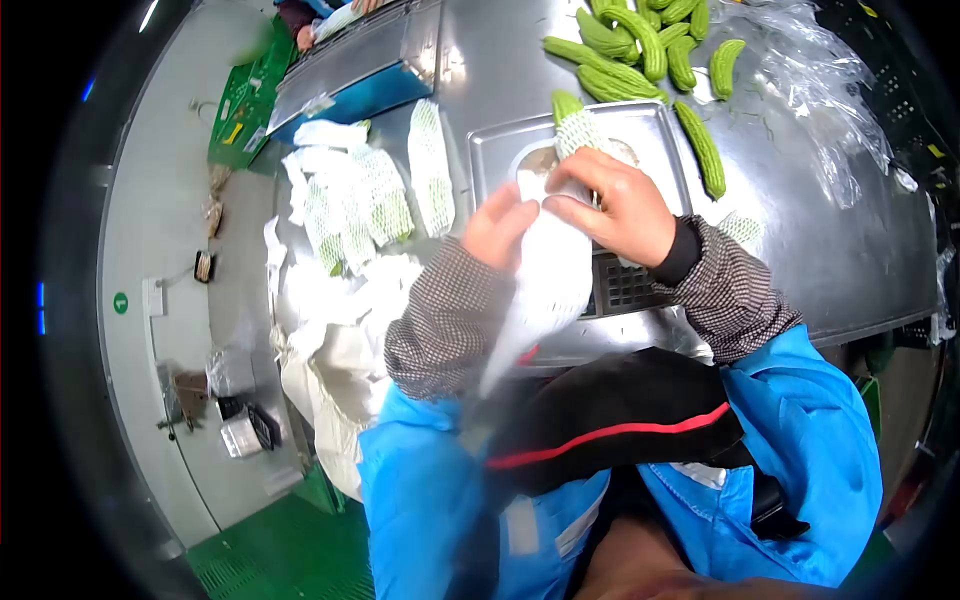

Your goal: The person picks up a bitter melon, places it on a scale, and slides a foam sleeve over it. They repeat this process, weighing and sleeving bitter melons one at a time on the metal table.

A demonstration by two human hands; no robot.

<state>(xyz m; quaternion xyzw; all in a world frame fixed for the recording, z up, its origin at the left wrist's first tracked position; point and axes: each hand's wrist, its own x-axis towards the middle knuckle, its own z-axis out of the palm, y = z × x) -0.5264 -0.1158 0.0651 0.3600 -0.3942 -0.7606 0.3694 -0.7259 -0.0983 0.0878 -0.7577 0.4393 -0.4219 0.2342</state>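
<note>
A white foam net sleeve (556,262) hangs between my hands, its lower end smeared by motion. My left hand (497,228) is closed on the sleeve's upper left edge. My right hand (622,205) pinches the upper right edge with thumb and fingers. Just beyond my fingers, a green bitter melon (566,104) partly covered by foam netting lies on the metal scale tray (489,140). My right hand hides its near end. Below the tray, the scale's dark keypad (628,284) shows in part.
Several netted bitter melons (360,205) lie left of the scale, near a heap of white sleeves (345,300). Loose bitter melons (622,40) and clear plastic film (815,85) are at the back right. A metal box (360,65) stands back left, with another person's hand (305,38) beyond.
</note>
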